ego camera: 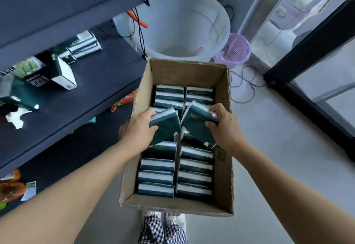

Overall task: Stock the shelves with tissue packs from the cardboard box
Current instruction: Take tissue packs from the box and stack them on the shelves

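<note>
Both hands grasp: my left hand [137,128] and right hand [223,126] each lift a tissue pack [165,126] from the cardboard box [222,167], tilted clear for the shelf [86,94].

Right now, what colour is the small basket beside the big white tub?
Light purple basket, seen in the head view.

I stand in a small shop. On my left are dark blue shelves [107,74] with green tissue packs [84,45] and snack bags [124,100] put out in rows. At my feet is an open cardboard box [223,167] full of the same packs in 2 columns. A glass door [311,55] on my right gives daylight. A white tub [184,24] and a purple basket [237,50] stand on the pale floor [278,167].
</note>
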A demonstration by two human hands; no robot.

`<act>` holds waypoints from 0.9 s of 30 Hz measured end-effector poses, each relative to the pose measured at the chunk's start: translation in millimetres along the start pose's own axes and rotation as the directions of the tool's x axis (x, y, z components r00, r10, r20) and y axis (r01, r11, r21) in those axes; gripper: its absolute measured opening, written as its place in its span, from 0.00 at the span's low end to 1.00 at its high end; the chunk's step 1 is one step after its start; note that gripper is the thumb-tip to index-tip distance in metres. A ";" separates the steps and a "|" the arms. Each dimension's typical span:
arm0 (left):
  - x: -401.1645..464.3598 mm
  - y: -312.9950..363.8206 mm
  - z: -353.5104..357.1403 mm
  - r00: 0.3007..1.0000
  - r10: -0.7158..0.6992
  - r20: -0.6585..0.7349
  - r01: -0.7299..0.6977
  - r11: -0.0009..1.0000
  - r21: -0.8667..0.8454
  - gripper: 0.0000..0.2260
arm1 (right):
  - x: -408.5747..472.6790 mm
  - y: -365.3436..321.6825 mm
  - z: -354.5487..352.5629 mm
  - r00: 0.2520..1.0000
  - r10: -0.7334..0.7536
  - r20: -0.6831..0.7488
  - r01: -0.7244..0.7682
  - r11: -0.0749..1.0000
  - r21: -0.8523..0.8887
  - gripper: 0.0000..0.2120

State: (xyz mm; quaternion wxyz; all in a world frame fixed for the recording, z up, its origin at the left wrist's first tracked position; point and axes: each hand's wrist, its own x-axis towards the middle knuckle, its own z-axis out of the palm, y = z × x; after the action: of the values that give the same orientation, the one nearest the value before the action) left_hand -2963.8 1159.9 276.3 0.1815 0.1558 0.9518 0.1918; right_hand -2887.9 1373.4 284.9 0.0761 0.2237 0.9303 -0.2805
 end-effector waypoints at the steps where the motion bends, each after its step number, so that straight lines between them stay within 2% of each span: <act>1: -4.6 2.8 -14.9 0.999 -0.027 -0.017 0.026 0.999 -0.031 0.11 | -1.8 -7.3 -13.3 1.000 -0.017 -0.004 0.017 1.000 0.024 0.15; 5: -29.8 7.5 -76.7 0.988 -0.125 -0.096 0.108 0.980 -0.169 0.11 | -11.7 -44.9 -64.9 0.994 -0.103 -0.027 0.104 0.994 0.045 0.15; 11: -90.8 11.3 -173.0 0.957 -0.198 -0.211 0.116 0.930 -0.349 0.01 | -34.8 -119.5 -130.3 0.952 -0.306 -0.029 0.307 0.950 0.062 0.14; 18: -178.9 -12.9 -268.2 0.893 -0.314 -0.321 0.099 0.835 -0.541 0.03 | -72.7 -228.1 -174.6 0.835 -0.548 -0.052 0.550 0.835 0.030 0.13; 23: -247.5 -45.7 -321.5 0.831 -0.366 -0.420 0.101 0.840 -0.533 0.03 | -111.2 -307.7 -185.9 0.736 -0.676 -0.036 0.677 0.735 0.022 0.12; 27: -300.2 -75.5 -361.5 0.769 -0.374 -0.519 0.143 0.891 -0.431 0.04 | -144.8 -371.2 -184.1 0.654 -0.755 -0.046 0.757 0.653 0.026 0.12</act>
State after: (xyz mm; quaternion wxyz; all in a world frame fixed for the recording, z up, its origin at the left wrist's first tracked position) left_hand -2861.6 872.1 641.3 -0.0715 -0.0832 0.9196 0.3773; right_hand -2932.6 1146.0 657.6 -0.0669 -0.1775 0.9339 -0.3031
